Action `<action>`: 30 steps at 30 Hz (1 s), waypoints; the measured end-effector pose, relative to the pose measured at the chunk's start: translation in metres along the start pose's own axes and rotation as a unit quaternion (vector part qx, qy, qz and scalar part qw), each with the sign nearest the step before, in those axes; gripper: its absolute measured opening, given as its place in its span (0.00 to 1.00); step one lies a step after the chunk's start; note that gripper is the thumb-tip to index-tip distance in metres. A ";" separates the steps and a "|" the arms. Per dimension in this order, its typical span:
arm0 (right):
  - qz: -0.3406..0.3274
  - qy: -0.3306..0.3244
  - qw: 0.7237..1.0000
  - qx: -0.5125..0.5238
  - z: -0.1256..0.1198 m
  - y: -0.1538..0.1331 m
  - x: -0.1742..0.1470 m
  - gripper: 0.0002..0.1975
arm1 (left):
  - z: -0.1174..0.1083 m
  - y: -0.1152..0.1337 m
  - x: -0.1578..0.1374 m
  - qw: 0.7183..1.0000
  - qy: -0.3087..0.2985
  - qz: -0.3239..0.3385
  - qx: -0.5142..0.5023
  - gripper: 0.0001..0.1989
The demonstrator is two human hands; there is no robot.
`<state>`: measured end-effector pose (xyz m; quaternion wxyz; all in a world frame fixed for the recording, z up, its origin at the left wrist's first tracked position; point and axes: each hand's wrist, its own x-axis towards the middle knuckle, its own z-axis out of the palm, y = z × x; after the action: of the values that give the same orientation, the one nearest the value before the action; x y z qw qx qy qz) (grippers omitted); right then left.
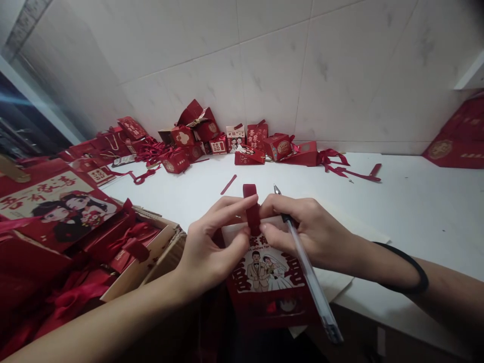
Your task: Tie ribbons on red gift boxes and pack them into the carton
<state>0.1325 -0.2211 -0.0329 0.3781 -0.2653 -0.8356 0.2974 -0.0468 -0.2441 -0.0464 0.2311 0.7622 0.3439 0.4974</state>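
Note:
A red and white wedding gift box (264,275), printed with a cartoon bride and groom, is between my two hands at the table's near edge. From its top rises a dark red ribbon loop (250,201). My left hand (215,237) pinches the loop's base from the left, its index finger stretched along the ribbon. On the other side, my right hand (302,222) presses thumb and fingers at the same spot. A clear ballpoint pen (312,280) is tucked in the right hand, tip pointing away from me. The fingers partly cover the box's top edge.
Left of my hands stands a cardboard carton (161,252) full of red boxes and ribbons. Several small red gift boxes (249,154) line the wall on the white table (408,201). A loose ribbon strip (228,184) lies ahead; a large red box (457,136) stands far right.

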 end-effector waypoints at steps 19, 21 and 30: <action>0.000 0.016 1.000 0.023 0.001 -0.004 -0.001 0.05 | -0.001 0.008 -0.001 0.998 -0.007 -0.034 -0.043 0.22; 0.005 0.003 1.000 0.031 0.002 -0.005 -0.002 0.04 | -0.003 0.008 0.000 0.998 -0.014 -0.024 -0.051 0.21; 0.011 0.005 0.999 0.032 0.001 -0.005 -0.002 0.05 | -0.002 0.007 0.002 1.000 -0.011 0.002 -0.029 0.22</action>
<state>0.1320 -0.2260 -0.0305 0.3874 -0.2634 -0.8208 0.3270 -0.0465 -0.2475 -0.0396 0.2560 0.7616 0.3250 0.4989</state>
